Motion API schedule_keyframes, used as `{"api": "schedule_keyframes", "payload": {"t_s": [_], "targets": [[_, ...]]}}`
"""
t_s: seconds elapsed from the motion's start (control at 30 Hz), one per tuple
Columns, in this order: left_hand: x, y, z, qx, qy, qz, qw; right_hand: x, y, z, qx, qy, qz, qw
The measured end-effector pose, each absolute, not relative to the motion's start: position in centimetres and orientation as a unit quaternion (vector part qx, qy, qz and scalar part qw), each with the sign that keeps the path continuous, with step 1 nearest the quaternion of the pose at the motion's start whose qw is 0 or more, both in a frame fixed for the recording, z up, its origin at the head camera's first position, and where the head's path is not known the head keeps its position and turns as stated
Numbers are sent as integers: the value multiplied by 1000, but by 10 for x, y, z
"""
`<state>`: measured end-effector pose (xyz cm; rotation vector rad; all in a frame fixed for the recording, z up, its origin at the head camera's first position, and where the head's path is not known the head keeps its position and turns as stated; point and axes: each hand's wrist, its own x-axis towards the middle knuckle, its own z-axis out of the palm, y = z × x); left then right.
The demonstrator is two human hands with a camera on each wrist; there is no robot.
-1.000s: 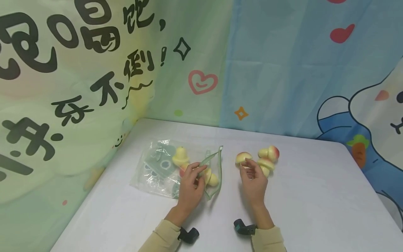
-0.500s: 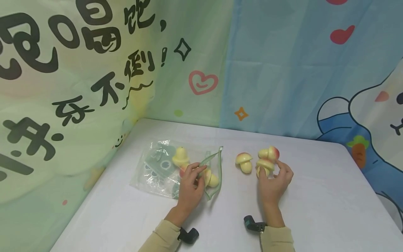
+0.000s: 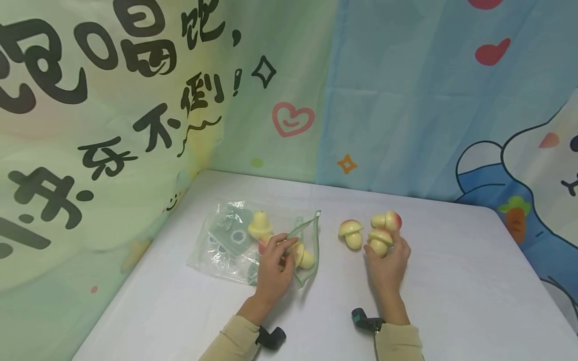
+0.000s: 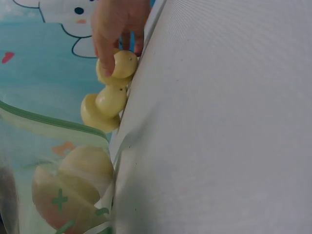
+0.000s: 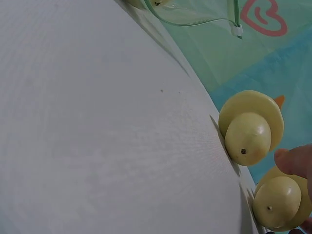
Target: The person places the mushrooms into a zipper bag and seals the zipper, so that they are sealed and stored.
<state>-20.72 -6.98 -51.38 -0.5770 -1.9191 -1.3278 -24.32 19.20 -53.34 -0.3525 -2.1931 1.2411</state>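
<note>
My right hand [image 3: 389,263] grips a toy mushroom [image 3: 380,242] with a pale yellow stem and cap, thumb on one side and fingers on the other. In the right wrist view, the thumb [image 5: 295,160] lies over that mushroom's cap. A second mushroom [image 3: 351,234] with a reddish cap lies to its left, and a third [image 3: 387,220] lies right behind it. My left hand [image 3: 274,268] pinches the green-edged mouth of a clear zip bag [image 3: 230,235], holding it open toward the right. Inside the bag are a yellow mushroom [image 3: 259,224] and another [image 3: 305,257] near the mouth.
The bag lies flat on a white table [image 3: 451,281] with a printed curtain [image 3: 384,100] behind it. A small white zip slider [image 5: 237,30] sits at the bag's far corner. Each wrist wears a black camera, the right one [image 3: 366,321] close above the table.
My right hand has moved right from the left mushroom to the front one, and its fingers have closed round it. The left hand and bag stay in place.
</note>
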Motion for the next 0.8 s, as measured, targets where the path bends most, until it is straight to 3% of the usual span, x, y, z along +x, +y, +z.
{"api": "schedule_keyframes", "payload": {"t_s": [0.37,0.8], "targets": [[-206,-71,-514,-225,-749,-512,356,-245,193,-534,-142,-841,450,266],[-205,-70,-512,-219,-755,-512,346,-242,194,-535,-164,-826,454,290]]}}
